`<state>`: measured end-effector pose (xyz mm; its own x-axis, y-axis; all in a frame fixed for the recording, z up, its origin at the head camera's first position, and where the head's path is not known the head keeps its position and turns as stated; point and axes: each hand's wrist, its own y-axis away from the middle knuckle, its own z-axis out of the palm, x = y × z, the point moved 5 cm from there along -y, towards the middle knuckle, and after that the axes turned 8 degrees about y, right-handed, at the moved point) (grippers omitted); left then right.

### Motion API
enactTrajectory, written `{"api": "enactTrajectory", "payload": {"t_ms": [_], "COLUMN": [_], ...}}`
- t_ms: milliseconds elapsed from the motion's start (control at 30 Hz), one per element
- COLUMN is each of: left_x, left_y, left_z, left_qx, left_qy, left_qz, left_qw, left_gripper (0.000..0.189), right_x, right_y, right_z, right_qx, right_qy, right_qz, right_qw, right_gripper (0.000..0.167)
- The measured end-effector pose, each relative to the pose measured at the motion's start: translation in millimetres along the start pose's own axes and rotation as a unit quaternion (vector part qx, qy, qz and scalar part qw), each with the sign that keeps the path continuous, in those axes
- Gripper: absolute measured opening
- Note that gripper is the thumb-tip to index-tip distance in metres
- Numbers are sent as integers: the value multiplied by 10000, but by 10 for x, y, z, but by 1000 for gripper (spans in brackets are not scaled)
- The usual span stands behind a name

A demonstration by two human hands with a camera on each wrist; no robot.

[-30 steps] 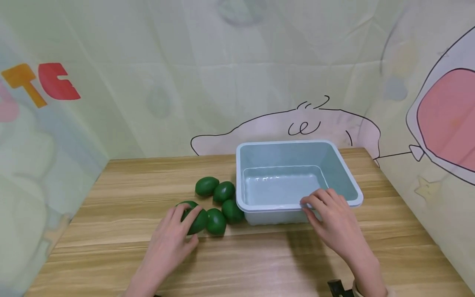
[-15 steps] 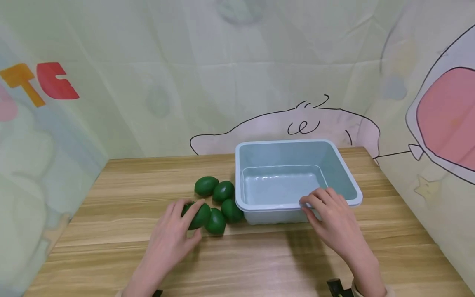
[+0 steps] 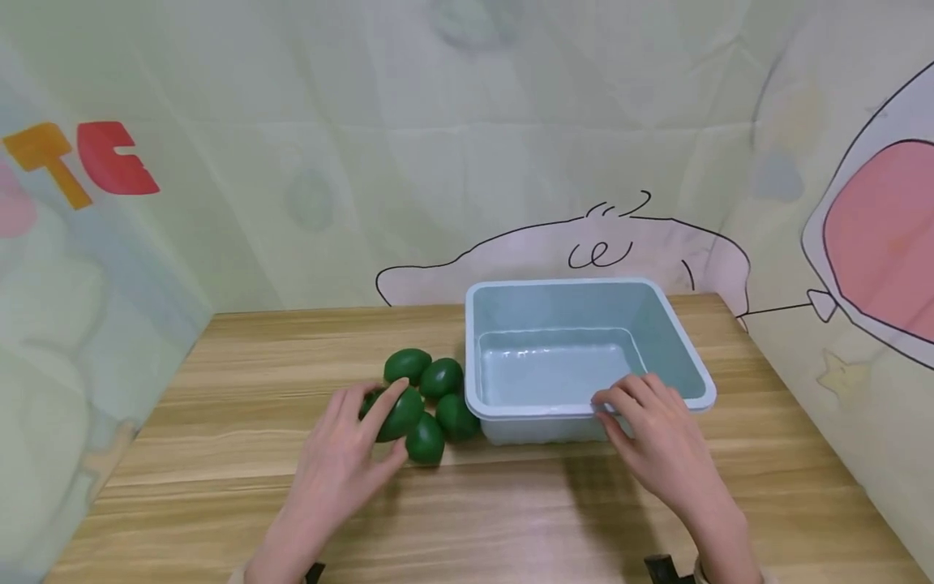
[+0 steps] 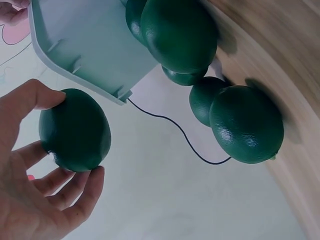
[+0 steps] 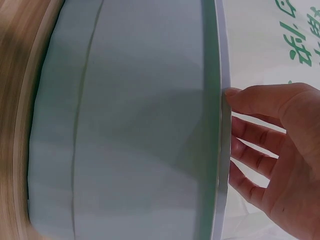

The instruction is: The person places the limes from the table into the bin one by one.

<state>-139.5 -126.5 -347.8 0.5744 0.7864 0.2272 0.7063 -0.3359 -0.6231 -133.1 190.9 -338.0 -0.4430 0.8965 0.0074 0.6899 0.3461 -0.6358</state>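
Note:
My left hand (image 3: 337, 454) grips a smooth, dark green, egg-shaped fruit (image 3: 403, 415) between thumb and fingers. In the left wrist view that fruit (image 4: 75, 131) shows most of its glossy side, with the thumb at one end and fingertips at the other. Several like fruits lie in a cluster just beyond it, among them one at the front (image 3: 425, 442) and one against the tub (image 3: 457, 418). A pale blue plastic tub (image 3: 540, 411) stands to their right, nothing inside. My right hand (image 3: 660, 434) pinches its near rim (image 5: 225, 75), fingers over the edge and thumb outside.
The wooden tabletop (image 3: 241, 381) carries everything. Behind it and along both sides hangs a printed cloth (image 3: 306, 146) with cartoon drawings, close to the tub's far wall. A small black object (image 3: 660, 568) sits beside the right wrist at the lower edge.
My left hand has moved a little right and away from me with the green fruit, now overlapping the cluster in the head view. The right hand and tub have stayed put.

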Motion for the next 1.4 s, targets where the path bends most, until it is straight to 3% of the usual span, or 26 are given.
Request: {"api": "enactTrajectory", "payload": {"t_ms": [200, 500, 733, 867, 1400], "left_x": [24, 83, 139, 160, 260], "left_y": [-66, -194, -277, -320, -520], "left_z": [-4, 63, 76, 81, 132], "left_qx": [174, 167, 389, 359, 332], "left_qy": [85, 131, 418, 584, 860], "left_qz": [75, 107, 242, 212, 453], "left_qw": [9998, 9997, 9981, 9974, 9947], "left_gripper": [63, 63, 64, 62, 59], "right_x": [-1, 24, 24, 33, -14], "right_y": [30, 49, 51, 49, 3], "right_z": [7, 12, 6, 22, -9], "right_qx": [-66, -83, -47, -136, 34], "right_qy": [2, -61, -22, -77, 77], "right_qz": [20, -2, -30, -26, -89], "right_qw": [10000, 9999, 10000, 9999, 9999], "right_gripper": [19, 13, 12, 10, 21]}}
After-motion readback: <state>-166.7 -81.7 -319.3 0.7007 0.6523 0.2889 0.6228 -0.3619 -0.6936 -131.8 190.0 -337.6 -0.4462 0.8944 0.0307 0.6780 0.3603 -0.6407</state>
